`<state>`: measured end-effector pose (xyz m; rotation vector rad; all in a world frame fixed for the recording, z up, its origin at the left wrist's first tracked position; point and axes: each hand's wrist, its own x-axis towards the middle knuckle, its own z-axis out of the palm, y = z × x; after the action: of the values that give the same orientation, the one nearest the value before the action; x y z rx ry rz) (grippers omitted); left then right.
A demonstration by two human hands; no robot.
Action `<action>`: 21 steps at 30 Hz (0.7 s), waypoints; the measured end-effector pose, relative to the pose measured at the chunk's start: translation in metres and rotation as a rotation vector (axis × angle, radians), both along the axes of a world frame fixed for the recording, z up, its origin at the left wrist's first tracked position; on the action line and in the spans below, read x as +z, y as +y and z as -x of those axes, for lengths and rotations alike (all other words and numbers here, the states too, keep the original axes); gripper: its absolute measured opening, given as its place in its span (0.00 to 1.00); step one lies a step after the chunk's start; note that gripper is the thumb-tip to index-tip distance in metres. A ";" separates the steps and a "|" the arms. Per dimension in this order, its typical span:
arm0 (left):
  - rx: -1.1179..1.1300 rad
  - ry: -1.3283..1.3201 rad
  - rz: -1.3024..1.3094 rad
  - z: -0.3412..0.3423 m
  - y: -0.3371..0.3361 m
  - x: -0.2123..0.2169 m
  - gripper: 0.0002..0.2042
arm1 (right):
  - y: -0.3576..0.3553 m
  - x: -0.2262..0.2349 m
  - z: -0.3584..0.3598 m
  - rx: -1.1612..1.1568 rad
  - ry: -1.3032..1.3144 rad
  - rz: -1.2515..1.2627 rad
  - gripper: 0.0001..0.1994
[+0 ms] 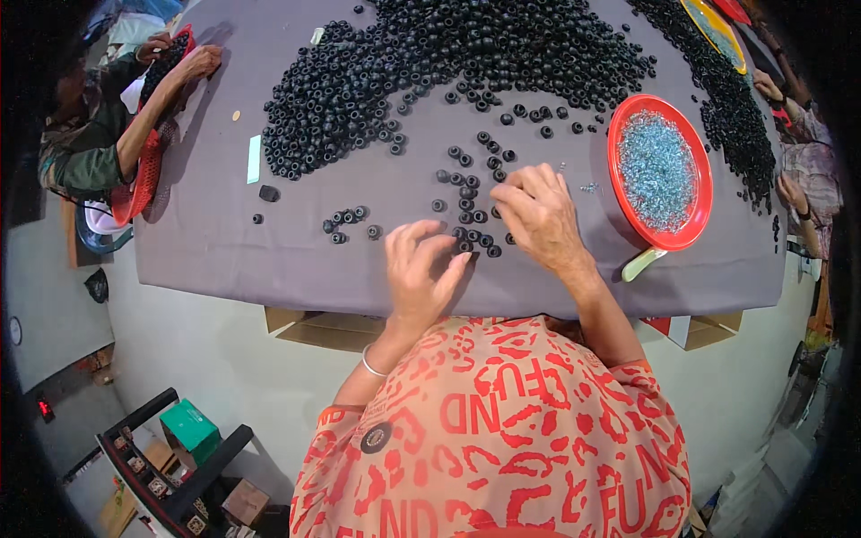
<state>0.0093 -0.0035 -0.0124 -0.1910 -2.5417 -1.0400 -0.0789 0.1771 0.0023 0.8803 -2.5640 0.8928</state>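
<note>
My left hand (420, 269) hovers at the table's near side, fingers curved and thumb apart, with nothing visible in its grip. Its thumb is beside a loose group of small black round pieces with hollow centres (466, 204). Across that group, my right hand (543, 220) has its fingers bent down and drawn together. Its fingertips are next to a black piece; whatever they pinch is too small to make out. To the right stands a red round plate (617, 157) heaped with tiny shiny bluish-silver pieces (659, 170). A few similar bits (589, 187) lie between plate and hand.
A large heap of black pieces (448, 63) covers the far middle of the grey-covered table (206, 251). Another black pile (740, 134) lies far right, near a yellow tray (737, 58). A co-worker's hand (199, 63) is at a red basket on the left; other people's hands show far right.
</note>
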 end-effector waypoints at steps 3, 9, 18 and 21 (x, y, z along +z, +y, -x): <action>-0.004 0.003 -0.018 0.001 0.000 -0.001 0.13 | -0.012 0.002 0.004 0.028 0.007 -0.005 0.07; 0.020 0.018 -0.063 0.002 0.001 0.001 0.13 | -0.026 -0.011 0.016 0.053 0.047 -0.122 0.08; 0.087 -0.343 -0.826 -0.003 0.008 0.039 0.09 | -0.010 0.034 -0.007 0.202 0.117 0.072 0.11; -0.046 -0.634 -1.096 -0.001 -0.001 0.035 0.08 | -0.004 0.047 -0.029 0.341 0.087 0.105 0.14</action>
<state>0.0106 -0.0049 0.0230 0.4464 -1.9823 -2.6168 -0.0496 0.1732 0.0497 1.3175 -2.3081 1.0443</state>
